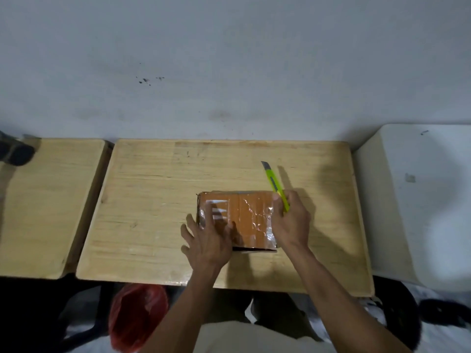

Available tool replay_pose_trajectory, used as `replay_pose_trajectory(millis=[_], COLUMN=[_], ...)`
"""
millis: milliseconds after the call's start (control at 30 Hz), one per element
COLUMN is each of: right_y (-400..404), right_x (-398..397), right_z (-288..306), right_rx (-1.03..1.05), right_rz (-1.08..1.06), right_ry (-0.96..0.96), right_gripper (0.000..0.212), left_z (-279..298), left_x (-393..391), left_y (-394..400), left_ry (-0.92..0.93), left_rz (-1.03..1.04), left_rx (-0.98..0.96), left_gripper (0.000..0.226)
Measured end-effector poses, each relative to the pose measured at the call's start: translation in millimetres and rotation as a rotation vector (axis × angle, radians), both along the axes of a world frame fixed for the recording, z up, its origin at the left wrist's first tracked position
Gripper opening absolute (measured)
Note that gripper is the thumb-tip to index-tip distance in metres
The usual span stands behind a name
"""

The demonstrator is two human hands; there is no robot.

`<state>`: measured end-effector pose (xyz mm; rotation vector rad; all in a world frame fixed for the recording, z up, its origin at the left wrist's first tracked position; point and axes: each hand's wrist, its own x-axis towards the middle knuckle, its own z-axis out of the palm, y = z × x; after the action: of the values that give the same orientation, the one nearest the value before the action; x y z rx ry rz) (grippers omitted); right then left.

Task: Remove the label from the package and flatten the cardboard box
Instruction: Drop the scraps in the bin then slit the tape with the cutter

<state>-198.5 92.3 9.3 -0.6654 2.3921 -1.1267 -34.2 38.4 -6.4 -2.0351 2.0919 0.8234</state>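
A brown cardboard box (248, 216) wrapped in shiny clear tape sits on the wooden desk (153, 200), right of its middle. A pale label (216, 203) shows on the box's top left part, partly under my fingers. My left hand (207, 240) lies flat on the box's left side with fingers spread. My right hand (291, 220) rests against the box's right end and grips a yellow-green utility knife (276, 186), whose blade tip points away from me, up and to the left.
A second wooden desk (46, 205) stands to the left with a dark object (15, 151) on its far corner. A white desk (418, 200) stands to the right. A red plastic bag (137, 317) hangs below the front edge. A grey wall runs behind.
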Motion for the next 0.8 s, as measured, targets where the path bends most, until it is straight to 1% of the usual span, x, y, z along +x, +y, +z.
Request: replay_pose_trajectory(millis=[133,200,300,367,433,667,800], right_y=[44,57,64,62,55,43,42], right_x=[14,23,36,41,43,45,47], right_z=[3,2,-1,-2,-2,-9,-13], right_rx=[-0.004,0.028,0.061,0.034,0.027,0.078,0.109], right_rz=[-0.092,-0.099,-0.092,-0.101,-0.090,-0.109,-0.091], right_ry=[0.003,-0.024,-0.019,0.020,0.017,0.060,0.020], right_gripper=[0.017,0.016,0.023,0.029,0.031,0.036,0.036], left_z=[-3,-6,-13,-18,-21,-26,-29], left_x=[-6,-10,-15,-16,-15,-12,-11], left_y=[-20,-29,-39,-42,-43,-39,-38], left_ry=[0.046,0.051,0.028,0.025,0.015,0.004,0.016], left_rz=[-0.219,-0.314,-0.427,-0.446,-0.457,-0.481,-0.478], left_rx=[-0.092,-0.088,-0.037,-0.002,-0.010,-0.033,-0.038], left_gripper=[0.077,0.075,0.069,0.067,0.066,0.068,0.067])
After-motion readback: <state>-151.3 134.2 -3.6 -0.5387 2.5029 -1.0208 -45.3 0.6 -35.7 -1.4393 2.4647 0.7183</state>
